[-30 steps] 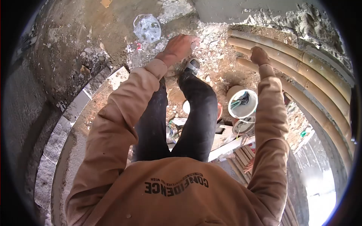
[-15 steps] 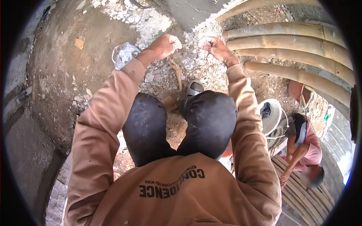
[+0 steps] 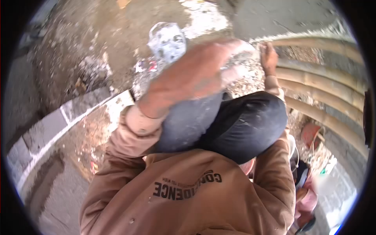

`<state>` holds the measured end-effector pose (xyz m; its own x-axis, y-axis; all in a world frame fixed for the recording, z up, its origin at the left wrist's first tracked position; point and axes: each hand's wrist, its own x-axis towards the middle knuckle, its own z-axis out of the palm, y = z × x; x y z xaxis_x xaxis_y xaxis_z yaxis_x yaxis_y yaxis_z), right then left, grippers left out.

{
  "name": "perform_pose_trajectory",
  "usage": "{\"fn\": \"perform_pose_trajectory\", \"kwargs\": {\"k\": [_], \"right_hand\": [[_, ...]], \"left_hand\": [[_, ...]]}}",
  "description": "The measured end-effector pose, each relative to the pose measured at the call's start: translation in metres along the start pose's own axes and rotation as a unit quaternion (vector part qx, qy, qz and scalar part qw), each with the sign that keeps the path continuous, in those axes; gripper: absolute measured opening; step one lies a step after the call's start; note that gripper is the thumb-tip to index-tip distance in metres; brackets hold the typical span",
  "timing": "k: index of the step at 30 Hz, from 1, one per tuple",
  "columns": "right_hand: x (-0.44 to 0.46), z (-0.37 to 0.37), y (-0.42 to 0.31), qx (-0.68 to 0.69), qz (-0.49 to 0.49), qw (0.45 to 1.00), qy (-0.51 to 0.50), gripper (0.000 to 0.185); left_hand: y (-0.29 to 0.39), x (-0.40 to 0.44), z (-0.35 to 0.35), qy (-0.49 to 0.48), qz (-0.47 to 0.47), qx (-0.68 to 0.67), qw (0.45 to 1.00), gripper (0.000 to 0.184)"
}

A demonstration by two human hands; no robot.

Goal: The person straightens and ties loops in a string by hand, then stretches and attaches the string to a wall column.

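Observation:
My left hand [image 3: 207, 66] is raised close to the camera, over my left knee. It is smeared by motion; its thumb and fingers point right, and whether anything is between them is unclear. Farther off, my right hand [image 3: 269, 56] is by the left ends of the bamboo poles [image 3: 321, 76]. Its fingers look bent together; what they hold, if anything, is too small to make out. No string shows between the hands now. Pale gravel [image 3: 252, 80] lies below them.
A clear plastic bag [image 3: 167, 41] lies on the dirt ahead. A grey slab [image 3: 286, 17] is at the upper right, a block edging [image 3: 45, 131] at the left. To the right are a reddish bucket [image 3: 310, 134] and a person in a pink top [image 3: 307, 199].
My left hand has come nearer the camera and swung right. The thin string seen stretched between both hands no longer shows. The view has turned left, and my knees have shifted right.

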<state>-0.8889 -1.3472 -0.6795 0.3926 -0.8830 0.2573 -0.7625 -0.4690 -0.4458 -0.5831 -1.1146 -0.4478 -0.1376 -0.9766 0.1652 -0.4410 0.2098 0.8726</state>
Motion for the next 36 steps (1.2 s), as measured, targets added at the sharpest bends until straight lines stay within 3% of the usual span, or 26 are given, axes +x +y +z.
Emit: {"fn": "perform_pose_trajectory", "kwargs": {"k": [1, 2, 3, 4, 5, 10, 19, 25, 28, 30, 31, 33, 34, 36], "right_hand": [[0.001, 0.004, 0.0, -0.012, -0.049, 0.998, 0.029, 0.027], [0.003, 0.007, 0.003, -0.014, -0.05, 0.999, 0.014, 0.025], [0.006, 0.008, 0.009, -0.08, 0.023, 0.996, -0.032, 0.026], [0.01, 0.016, 0.018, -0.06, 0.051, 0.997, -0.02, 0.027], [0.009, 0.018, 0.027, -0.01, 0.008, 1.0, -0.009, 0.031], [0.012, 0.02, 0.037, -0.02, 0.013, 1.0, -0.009, 0.035], [0.016, 0.025, 0.049, 0.006, 0.028, 0.999, -0.037, 0.029], [0.02, 0.029, 0.054, 0.031, 0.009, 0.999, -0.028, 0.029], [0.018, 0.031, 0.042, 0.039, 0.03, 0.998, -0.029, 0.03], [0.019, 0.041, 0.059, 0.089, 0.047, 0.995, -0.029, 0.031], [0.015, 0.035, 0.044, -0.038, -0.006, 0.999, 0.012, 0.029], [0.006, 0.022, 0.012, -0.029, -0.027, 0.997, 0.074, 0.027], [0.005, 0.016, 0.015, -0.043, -0.027, 0.997, 0.056, 0.026], [0.006, 0.012, 0.003, -0.073, 0.091, 0.992, 0.051, 0.024]], "left_hand": [[0.014, -0.022, 0.009, 0.033, -0.029, 0.018, 0.999, 0.036], [0.019, -0.031, 0.003, -0.043, -0.068, 0.117, 0.99, 0.019], [0.022, -0.038, 0.001, -0.011, -0.076, 0.144, 0.987, 0.011], [0.018, -0.044, 0.001, 0.079, -0.024, 0.106, 0.991, 0.013], [0.014, -0.047, 0.002, 0.152, 0.01, 0.092, 0.984, 0.012], [0.016, -0.053, -0.01, 0.085, -0.014, 0.15, 0.985, 0.015], [0.006, -0.055, -0.014, 0.121, -0.008, 0.108, 0.987, 0.024], [-0.006, -0.05, -0.019, 0.092, -0.003, 0.118, 0.989, 0.014], [-0.011, -0.045, -0.018, 0.125, -0.001, 0.094, 0.988, 0.017], [-0.016, -0.045, -0.024, 0.081, -0.06, 0.084, 0.991, 0.02], [-0.018, -0.038, -0.024, 0.048, -0.064, 0.067, 0.995, 0.022], [-0.02, -0.032, -0.027, 0.029, -0.078, 0.013, 0.996, 0.029], [-0.014, -0.029, -0.028, 0.026, -0.099, -0.002, 0.995, 0.036], [-0.003, -0.025, -0.034, -0.021, -0.155, -0.013, 0.988, 0.035]]}}
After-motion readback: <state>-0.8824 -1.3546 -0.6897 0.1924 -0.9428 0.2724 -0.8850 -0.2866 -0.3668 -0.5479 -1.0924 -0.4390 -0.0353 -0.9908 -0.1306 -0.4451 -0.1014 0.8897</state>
